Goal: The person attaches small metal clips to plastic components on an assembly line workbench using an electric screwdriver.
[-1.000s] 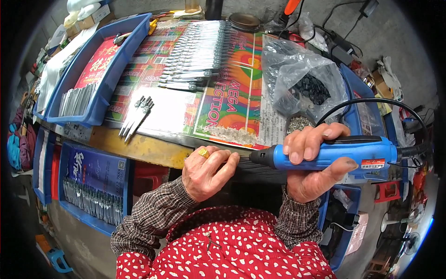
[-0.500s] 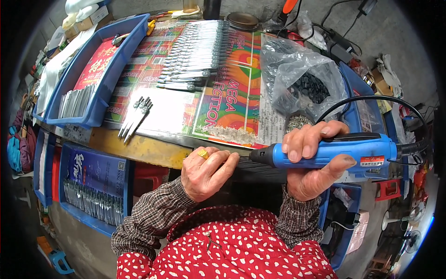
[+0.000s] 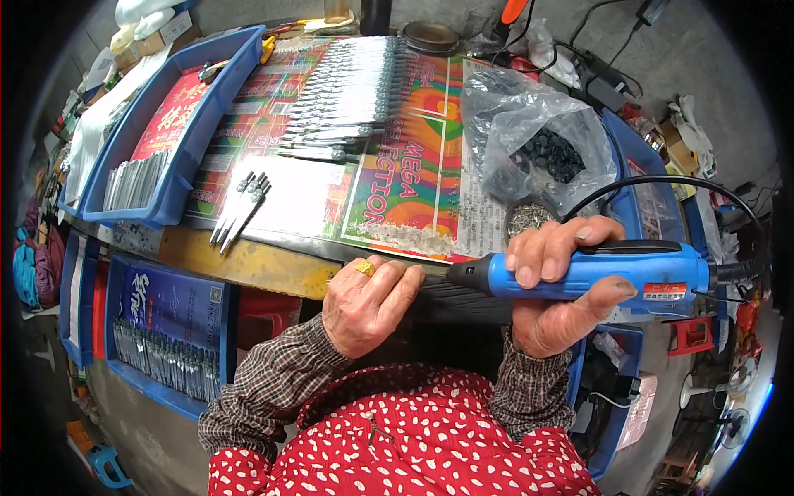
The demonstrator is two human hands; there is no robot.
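Note:
My right hand [image 3: 562, 285] is wrapped round a blue electric screwdriver [image 3: 604, 269], held level above the table's near edge. Its black nose [image 3: 468, 274] points left at the fingertips of my left hand [image 3: 370, 306]. That hand is closed in a pinch at the table edge, a gold ring on one finger; what it pinches is mostly hidden behind the fingers. A small gap shows between fingertips and nose. Ahead to the left lie a few slim silver pen-like pieces [image 3: 241, 211] with dark ends. A long row of similar pieces [image 3: 343, 95] covers the table's middle.
A clear plastic bag of small black parts [image 3: 554, 153] lies at right, near a dish of small metal parts [image 3: 529, 218]. Blue trays hold silver pieces at left [image 3: 178, 186] and below the table [image 3: 165, 393]. The screwdriver's black cable [image 3: 711, 182] loops at right.
My left hand's fingers have curled slightly and shifted a little. The screwdriver has moved very slightly to the right in my right hand's unchanged grip.

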